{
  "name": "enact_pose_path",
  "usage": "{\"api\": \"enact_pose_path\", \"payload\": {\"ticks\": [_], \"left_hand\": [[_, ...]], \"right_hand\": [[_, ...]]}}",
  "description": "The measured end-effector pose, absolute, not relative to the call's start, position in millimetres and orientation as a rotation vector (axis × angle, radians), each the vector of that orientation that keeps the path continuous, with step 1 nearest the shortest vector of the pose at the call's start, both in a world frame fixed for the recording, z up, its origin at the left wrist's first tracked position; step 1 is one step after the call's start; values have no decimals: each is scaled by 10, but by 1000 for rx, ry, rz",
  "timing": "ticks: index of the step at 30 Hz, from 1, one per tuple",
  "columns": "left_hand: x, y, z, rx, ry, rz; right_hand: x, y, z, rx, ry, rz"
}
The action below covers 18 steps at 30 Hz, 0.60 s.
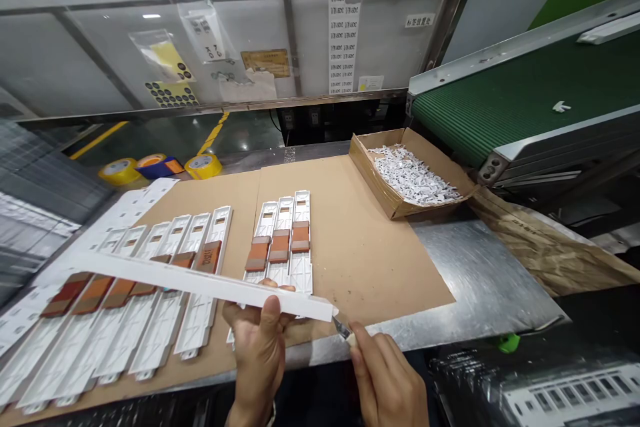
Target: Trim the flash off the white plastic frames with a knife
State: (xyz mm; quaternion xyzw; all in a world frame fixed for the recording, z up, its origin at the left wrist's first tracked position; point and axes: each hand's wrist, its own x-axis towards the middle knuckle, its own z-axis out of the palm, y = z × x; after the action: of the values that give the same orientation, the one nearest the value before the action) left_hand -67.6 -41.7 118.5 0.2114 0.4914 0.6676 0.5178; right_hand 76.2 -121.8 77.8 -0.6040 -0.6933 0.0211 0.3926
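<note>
Left hand [257, 360] clamps a white plastic strip [200, 283]; right hand [385, 383] pinches a small knife [343, 329].
The strip spans the cardboard sheet [360, 260] at lower centre of the frame, gripped near its right end, with the blade tip just below that end, away from the left fingers.

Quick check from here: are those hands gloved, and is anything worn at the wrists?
No gloves: the left hand and right hand are bare. A pale band shows at the left wrist, cut off by the frame, so its type is unclear. No sleeve is clearly visible.
</note>
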Motion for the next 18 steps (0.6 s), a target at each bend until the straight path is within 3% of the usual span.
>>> {"api": "enact_pose_path", "payload": {"ticks": [18], "left_hand": [[-658,-433,1213,514,1180,1618]], "right_hand": [[794,-1220,798,-1505,-1793,100]]}}
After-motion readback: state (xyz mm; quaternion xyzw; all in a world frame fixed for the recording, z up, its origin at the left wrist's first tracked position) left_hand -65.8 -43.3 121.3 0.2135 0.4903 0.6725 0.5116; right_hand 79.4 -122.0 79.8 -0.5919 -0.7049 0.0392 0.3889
